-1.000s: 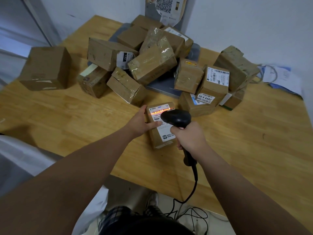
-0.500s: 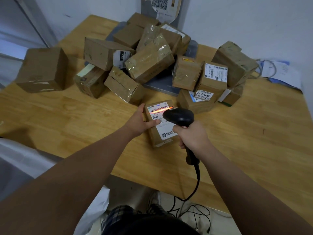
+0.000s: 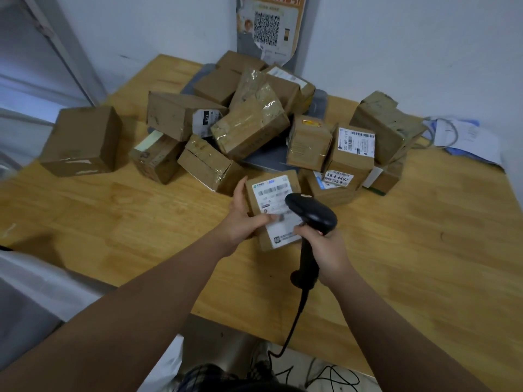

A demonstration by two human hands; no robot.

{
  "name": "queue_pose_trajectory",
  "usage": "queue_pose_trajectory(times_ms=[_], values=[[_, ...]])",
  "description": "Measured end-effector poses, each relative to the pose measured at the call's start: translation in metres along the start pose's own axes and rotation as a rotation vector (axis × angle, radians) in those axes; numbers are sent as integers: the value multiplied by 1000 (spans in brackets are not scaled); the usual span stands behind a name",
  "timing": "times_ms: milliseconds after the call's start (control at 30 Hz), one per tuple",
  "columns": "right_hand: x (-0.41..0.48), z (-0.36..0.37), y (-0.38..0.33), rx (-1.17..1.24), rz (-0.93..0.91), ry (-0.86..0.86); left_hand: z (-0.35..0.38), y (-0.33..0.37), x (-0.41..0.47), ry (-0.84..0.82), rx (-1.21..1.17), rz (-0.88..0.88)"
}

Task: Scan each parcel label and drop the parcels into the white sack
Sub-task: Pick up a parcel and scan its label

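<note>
Nearest the camera, checked fabric on the person's lap was cut off by the bottom edge, and 2 bare forearms reached forward over a wooden table. At lower left lay part of the white sack, cropped by the frame, its mouth not visible. A black cable ran up from the floor to a black scanner. The right hand had its fingers curled round the scanner's handle, and the scanner's head hid part of the parcel's label. The left hand gripped that small brown parcel, thumb across the label and fingers wrapped round its left side, at the table's middle. Whether it touched the table was hard to tell, and the label's print was blurred. Behind it sat a pile of parcels, partly covering a grey tray, with 1 box apart at left. Papers lay at far right. A poster with a QR code hung on the wall, its top cropped.
</note>
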State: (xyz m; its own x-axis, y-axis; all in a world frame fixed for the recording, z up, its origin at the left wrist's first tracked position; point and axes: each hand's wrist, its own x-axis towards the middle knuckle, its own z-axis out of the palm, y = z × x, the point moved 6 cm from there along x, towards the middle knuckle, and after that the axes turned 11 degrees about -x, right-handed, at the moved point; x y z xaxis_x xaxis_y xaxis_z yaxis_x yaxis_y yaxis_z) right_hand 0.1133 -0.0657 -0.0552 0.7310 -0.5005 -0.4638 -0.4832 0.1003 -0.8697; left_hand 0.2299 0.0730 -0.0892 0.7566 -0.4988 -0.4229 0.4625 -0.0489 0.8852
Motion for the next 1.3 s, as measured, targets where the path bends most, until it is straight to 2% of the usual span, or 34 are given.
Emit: queue_pose_trajectory(times_ms=[167,300,433,533,633,767,933,1067,1300], values=[[8,-5,-19,43,-68,-20,-2,22,3,44,-92,111],[14,-10,-19,138,-49,-24,2,47,3,24,125,161],[17,-9,-22,222,-80,-80,-4,50,12,51,178,176],[19,-5,-27,155,-76,-80,-1,50,17,-20,170,118],[22,-5,-32,59,-55,-29,-3,51,22,-90,258,64],[23,-7,-40,-76,-83,75,-12,57,20,-25,258,67],[13,7,-41,-178,-87,-57,-19,40,22,0,375,100],[9,8,-35,-244,-116,-56,-26,32,24,16,343,112],[5,3,-29,-212,-94,-64,-26,35,22,-19,337,100]])
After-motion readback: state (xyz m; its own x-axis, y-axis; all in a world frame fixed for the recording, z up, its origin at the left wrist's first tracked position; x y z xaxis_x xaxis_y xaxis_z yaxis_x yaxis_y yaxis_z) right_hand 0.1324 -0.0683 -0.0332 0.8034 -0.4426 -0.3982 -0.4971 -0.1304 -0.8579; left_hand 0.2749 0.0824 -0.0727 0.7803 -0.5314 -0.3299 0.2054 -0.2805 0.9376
